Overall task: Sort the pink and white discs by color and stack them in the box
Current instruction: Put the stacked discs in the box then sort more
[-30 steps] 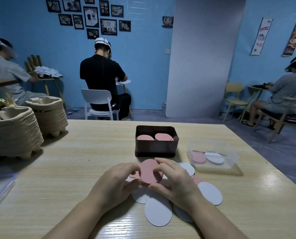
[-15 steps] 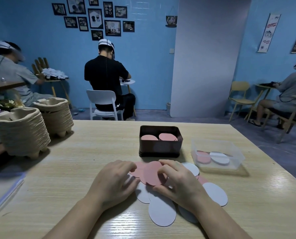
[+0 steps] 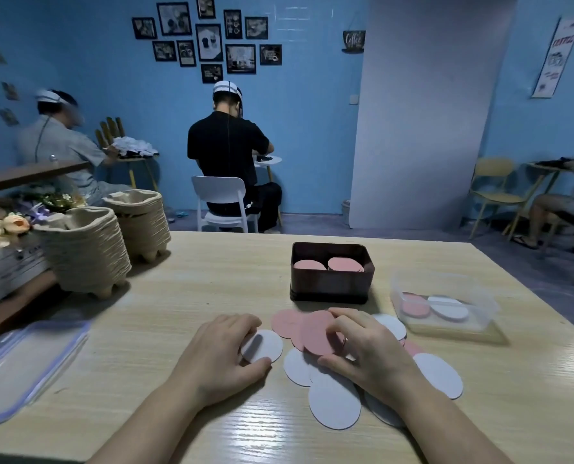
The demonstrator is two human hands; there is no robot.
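A dark brown box (image 3: 332,289) stands mid-table with two stacks of pink discs (image 3: 344,263) inside. In front of it lies a loose pile of white discs (image 3: 334,402) and pink discs (image 3: 285,323). My right hand (image 3: 369,346) pinches a small stack of pink discs (image 3: 315,333), tilted up off the pile. My left hand (image 3: 218,353) holds one white disc (image 3: 262,345) between thumb and fingers, just left of the pile. Several discs lie hidden under my right hand.
A clear plastic tub (image 3: 446,306) to the right holds a pink and a white disc. Its lid (image 3: 24,366) lies at the left edge. Two stacks of pulp trays (image 3: 88,249) stand at the back left. Other people sit at tables behind.
My left hand has let go of the pink stack and drawn a white disc out to the left. My right hand still holds the pink discs.
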